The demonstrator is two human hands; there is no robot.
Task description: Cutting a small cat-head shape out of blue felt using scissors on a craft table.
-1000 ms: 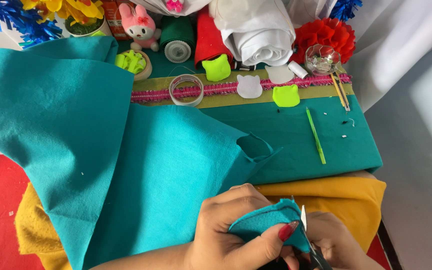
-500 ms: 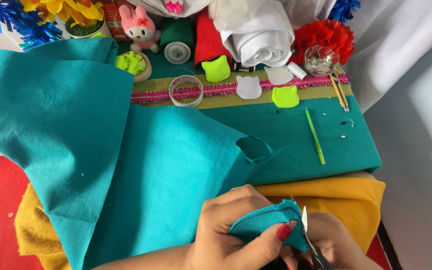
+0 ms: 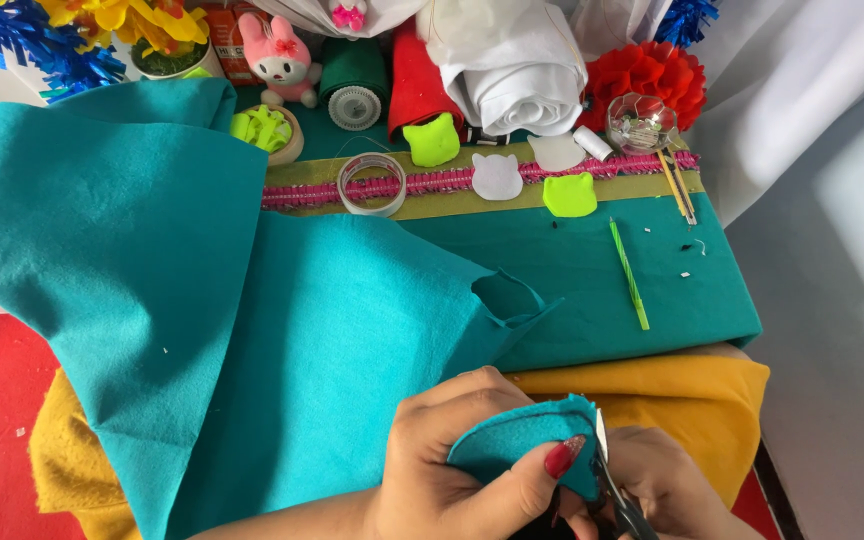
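teal felt piece point(image 3: 512, 445) | pinched in left hand point(image 3: 452, 470) grip | scissors point(image 3: 612, 480) clasped in right hand point(image 3: 667, 485) grip, blades at its edge | large teal felt sheet point(image 3: 252, 310) alongside

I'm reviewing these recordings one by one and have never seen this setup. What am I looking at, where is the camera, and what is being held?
There is no machine here: a person works with bare hands, filmed by a camera on their head looking down. The left hand pinches a small teal felt piece. The right hand holds scissors at its edge. A large teal felt sheet lies over yellow fabric. Further back are pale cut-out shapes, a tape roll, a green stick and a plush rabbit.
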